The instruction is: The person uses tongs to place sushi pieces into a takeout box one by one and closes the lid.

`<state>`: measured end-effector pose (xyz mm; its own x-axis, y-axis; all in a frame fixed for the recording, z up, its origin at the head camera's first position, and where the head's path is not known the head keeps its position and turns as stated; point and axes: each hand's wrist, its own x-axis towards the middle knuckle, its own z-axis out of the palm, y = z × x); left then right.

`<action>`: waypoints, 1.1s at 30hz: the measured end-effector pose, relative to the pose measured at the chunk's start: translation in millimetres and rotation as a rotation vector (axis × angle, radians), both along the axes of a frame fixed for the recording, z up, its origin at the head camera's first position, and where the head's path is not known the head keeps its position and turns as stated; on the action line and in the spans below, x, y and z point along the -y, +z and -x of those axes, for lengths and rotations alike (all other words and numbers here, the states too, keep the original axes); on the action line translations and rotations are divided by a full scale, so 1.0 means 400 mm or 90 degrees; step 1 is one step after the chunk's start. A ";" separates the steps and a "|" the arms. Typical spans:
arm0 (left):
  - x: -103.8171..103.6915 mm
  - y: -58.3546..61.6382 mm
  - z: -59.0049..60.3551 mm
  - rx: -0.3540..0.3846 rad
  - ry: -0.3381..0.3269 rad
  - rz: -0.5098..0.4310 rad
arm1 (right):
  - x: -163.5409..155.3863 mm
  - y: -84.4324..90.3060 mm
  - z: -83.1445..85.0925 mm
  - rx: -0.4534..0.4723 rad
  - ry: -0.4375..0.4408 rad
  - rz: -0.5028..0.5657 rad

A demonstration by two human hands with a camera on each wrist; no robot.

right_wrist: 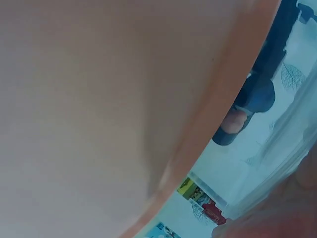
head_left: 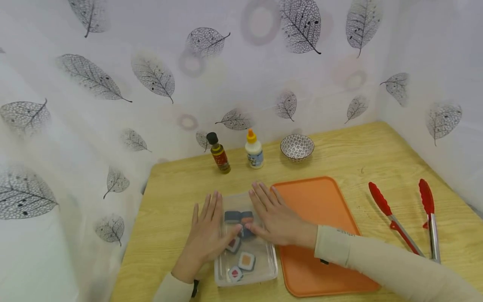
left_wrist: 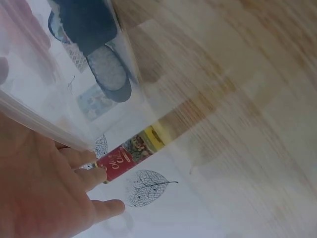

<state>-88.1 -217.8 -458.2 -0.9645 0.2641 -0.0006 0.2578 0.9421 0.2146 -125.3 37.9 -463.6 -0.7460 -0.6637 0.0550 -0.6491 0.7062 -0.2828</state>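
A clear plastic container (head_left: 264, 268) with several sushi rolls (head_left: 247, 261) inside stands on the wooden table. My left hand (head_left: 205, 235) lies along its left side, fingers straight and thumb over the top. From the right, my right hand (head_left: 279, 220) reaches across the container's upper right part, fingers also extended. Both thumbs point inward and come close together over the middle. In the left wrist view, the left palm (left_wrist: 39, 183) is beside the container's translucent rim (left_wrist: 47, 124). The right wrist view shows only a blurred part of the right hand (right_wrist: 277, 218) by the container wall.
An orange tray (head_left: 309, 201) lies right of the container, under the right forearm. Red-tipped tongs (head_left: 400, 230) rest farther right. Along the back stand an olive oil bottle (head_left: 220, 157), a white bottle with an orange cap (head_left: 254, 153) and a patterned bowl (head_left: 297, 147).
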 end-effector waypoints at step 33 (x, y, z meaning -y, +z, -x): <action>0.070 0.163 -0.006 -0.368 -0.107 -0.081 | -0.436 0.258 0.023 0.213 -0.036 -0.054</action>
